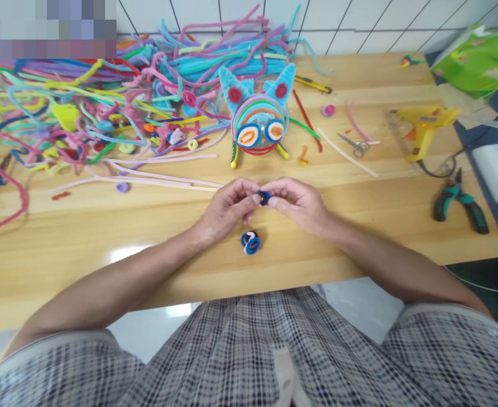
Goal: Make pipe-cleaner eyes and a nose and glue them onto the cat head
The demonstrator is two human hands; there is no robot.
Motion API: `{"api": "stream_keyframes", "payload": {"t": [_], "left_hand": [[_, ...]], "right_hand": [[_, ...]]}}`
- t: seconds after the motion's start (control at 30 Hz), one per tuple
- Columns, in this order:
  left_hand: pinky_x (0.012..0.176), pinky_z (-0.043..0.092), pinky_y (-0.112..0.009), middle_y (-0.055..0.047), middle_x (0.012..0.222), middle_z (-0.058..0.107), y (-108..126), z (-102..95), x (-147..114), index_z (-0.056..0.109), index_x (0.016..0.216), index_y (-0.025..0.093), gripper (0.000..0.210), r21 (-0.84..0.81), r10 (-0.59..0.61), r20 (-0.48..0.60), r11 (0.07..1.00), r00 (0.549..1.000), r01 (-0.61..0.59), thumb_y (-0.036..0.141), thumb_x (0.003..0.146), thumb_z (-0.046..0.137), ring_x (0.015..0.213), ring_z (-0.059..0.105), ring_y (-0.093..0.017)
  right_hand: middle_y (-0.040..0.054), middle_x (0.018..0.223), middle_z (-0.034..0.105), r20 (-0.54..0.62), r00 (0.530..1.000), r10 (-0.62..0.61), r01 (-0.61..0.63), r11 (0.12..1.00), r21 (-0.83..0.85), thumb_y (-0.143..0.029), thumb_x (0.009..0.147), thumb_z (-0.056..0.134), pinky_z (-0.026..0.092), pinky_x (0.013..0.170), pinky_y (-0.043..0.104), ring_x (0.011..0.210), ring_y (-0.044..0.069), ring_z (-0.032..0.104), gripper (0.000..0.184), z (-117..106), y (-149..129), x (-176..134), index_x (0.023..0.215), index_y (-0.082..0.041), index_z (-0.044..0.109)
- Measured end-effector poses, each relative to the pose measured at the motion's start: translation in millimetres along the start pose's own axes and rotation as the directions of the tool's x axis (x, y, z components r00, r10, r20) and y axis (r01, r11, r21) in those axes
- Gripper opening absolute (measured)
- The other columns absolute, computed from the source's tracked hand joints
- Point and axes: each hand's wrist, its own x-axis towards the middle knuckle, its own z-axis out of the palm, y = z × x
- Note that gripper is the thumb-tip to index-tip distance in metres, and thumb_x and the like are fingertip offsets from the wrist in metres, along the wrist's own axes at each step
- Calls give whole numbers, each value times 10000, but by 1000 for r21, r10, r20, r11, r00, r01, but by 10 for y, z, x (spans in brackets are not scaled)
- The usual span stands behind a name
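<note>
1. Wooden table [308, 254] underneath.
2. Left hand [234, 203] and right hand [299, 204], fingertips pinching together.
3. Blue ringed piece [250, 250], on the table; probably light, springy: grasp its rim.
4. Dark-blue piece [264, 197], between both hands' fingertips; seemingly soft, crushable: pinch edges lightly.

The left hand [233, 208] and right hand [302, 204] pinch a small dark blue piece [264, 198] together. A round blue piece [254, 246] lies near them on the wooden worktop [181, 274]. Past the hands sits a fuzzy toy [260, 107] with pointy ears. A messy pile of fuzzy sticks [142, 93] is on the left. Pliers [459, 199] lie on the right.
</note>
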Motion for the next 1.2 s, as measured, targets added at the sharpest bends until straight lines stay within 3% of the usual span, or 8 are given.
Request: {"api": "stream_keyframes", "payload": {"t": [0.3,0.53,0.8,0.93,1.2], "left_hand": [[492,438,-190,51,730,624,1,53,-52,660,986,188,411,18,29,-44,999,999,-29,468,844,925,534,513,-65],[484,414,-196,55,711,609,27,56,-49,632,963,200,420,30,37,-46,999,998,-35,482,858,925,535,496,-72],[504,442,-200,36,713,629,45,67,-76,646,912,192,408,71,40,-57,997,998,-36,491,869,920,559,509,-83],[495,415,-202,55,682,611,58,68,-61,649,977,200,392,64,32,-50,998,998,-29,464,871,918,537,495,-82],[493,401,-217,11,761,694,17,46,-61,693,967,181,366,109,32,-30,994,999,-29,502,922,863,550,499,-87]], "right_hand": [[60,1130,845,-32,999,17,-16,1000,12,-495,982,832,668,953,351,1007,178,805,375,-3,-7,-20,1233,-223,778],[51,1097,852,-90,994,53,-50,998,45,-532,961,855,690,917,332,981,175,816,369,7,-32,-1,1159,-231,781],[49,1058,842,-44,997,61,-61,998,-10,-471,967,840,678,857,320,927,172,802,311,-5,-126,-6,1125,-207,798],[38,1011,840,-63,995,78,-78,997,5,-420,967,828,688,836,325,861,157,790,248,17,-100,4,1099,-214,786],[32,1044,839,-71,996,52,-53,998,-14,-291,953,803,673,886,316,909,153,792,176,23,-82,6,1107,-211,772]]}}
